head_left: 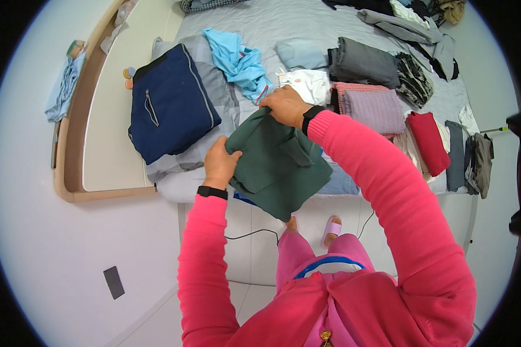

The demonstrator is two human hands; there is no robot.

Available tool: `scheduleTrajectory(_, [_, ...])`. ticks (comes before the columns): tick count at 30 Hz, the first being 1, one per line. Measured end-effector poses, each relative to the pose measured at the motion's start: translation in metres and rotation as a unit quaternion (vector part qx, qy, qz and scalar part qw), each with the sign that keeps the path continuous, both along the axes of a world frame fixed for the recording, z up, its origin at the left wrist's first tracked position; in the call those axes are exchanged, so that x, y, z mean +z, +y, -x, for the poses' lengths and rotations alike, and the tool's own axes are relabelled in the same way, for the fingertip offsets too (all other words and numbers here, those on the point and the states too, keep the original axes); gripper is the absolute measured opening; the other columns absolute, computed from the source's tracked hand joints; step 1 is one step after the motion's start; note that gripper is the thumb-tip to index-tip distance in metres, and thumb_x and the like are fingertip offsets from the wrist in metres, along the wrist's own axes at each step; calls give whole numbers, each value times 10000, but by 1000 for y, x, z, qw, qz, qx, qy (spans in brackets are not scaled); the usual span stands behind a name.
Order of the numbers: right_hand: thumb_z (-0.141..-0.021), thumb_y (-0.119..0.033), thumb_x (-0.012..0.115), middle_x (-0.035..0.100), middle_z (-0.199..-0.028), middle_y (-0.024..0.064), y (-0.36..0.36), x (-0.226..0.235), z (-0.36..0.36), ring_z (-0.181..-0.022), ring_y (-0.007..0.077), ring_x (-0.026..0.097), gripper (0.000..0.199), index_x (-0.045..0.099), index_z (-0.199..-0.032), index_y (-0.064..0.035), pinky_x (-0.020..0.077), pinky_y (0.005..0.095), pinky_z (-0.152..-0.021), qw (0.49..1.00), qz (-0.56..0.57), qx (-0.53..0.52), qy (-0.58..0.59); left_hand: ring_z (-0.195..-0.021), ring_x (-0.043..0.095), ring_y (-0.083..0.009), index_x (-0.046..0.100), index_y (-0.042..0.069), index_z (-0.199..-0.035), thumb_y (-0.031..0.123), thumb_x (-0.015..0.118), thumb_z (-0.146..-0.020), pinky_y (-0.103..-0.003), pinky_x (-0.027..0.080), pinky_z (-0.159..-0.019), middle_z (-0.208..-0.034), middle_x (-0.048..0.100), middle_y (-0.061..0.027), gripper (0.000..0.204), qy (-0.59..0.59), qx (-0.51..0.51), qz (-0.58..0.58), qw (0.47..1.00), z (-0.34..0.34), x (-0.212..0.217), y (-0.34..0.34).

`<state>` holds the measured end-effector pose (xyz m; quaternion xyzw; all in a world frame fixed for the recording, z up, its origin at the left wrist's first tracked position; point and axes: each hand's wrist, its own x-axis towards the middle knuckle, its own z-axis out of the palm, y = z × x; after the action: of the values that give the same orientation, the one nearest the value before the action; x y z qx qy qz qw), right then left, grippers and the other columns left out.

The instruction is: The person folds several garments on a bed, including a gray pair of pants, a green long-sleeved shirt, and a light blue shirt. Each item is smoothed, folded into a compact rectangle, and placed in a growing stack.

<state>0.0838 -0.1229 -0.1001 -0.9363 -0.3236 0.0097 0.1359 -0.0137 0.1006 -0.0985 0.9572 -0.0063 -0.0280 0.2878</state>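
"What have you got hold of?"

"A dark green garment (pixel 278 168). Both of my hands are closed on it. My left hand (pixel 219 165) pinches its left edge, thumb on the cloth and the other fingertips tucked out of sight. My right hand (pixel 286 107) grips its far corner, fingers bent down over the fabric."

"Where is it, exactly?"

"In front of me, over the near edge of the bed (pixel 255 17), with its nearest corner pointing down toward my feet. A flap or pocket shows on its right half. I cannot tell whether its underside touches anything."

"What lies to the left?"

"A navy garment (pixel 171 110) with a zipped pocket and pale piping, resting on a grey checked pillow (pixel 228 104). It is near my left hand, but apart from it."

"And beyond the green one?"

"A crumpled light blue cloth (pixel 237 63) lies on the far side, and just to the right of that a white garment (pixel 309 87), near my right hand. Farther right come a dark grey folded cloth (pixel 364 62), a lilac folded cloth (pixel 379 110) nearer to me, and a red folded cloth (pixel 428 141) beyond my right sleeve (pixel 388 168)."
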Motion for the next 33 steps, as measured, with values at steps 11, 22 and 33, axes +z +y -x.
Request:
scheduleTrajectory(11, [-595,-26,703,545,-916,49,-38,-1,72,-936,266,499,343,583,-896,-141,374,383,-811,992,-107,52,43,-757,505,-334,519,59,-1003,9,618,-664,-432,405,-634,-837,479,-129,357,-127,-168,-6,978,54,-28,8])
scheduleTrajectory(22, [-660,-85,651,545,-1147,105,-85,-145,224,-1127,305,464,516,590,-1170,-140,334,430,-978,968,74,-138,194,-1014,472,-341,491,54,-1185,213,777,-664,-426,385,-826,-1096,504,-152,615,48,-171,9,984,101,-118,-49])
scheduleTrajectory(33, [-675,-97,723,521,-1157,172,-98,-137,218,-1111,362,483,652,475,-1277,-82,421,415,-930,854,-165,-363,335,-988,581,-381,550,-38,-1131,166,667,-757,-392,474,-846,-1057,608,-232,441,371,-194,225,880,83,-129,-65])
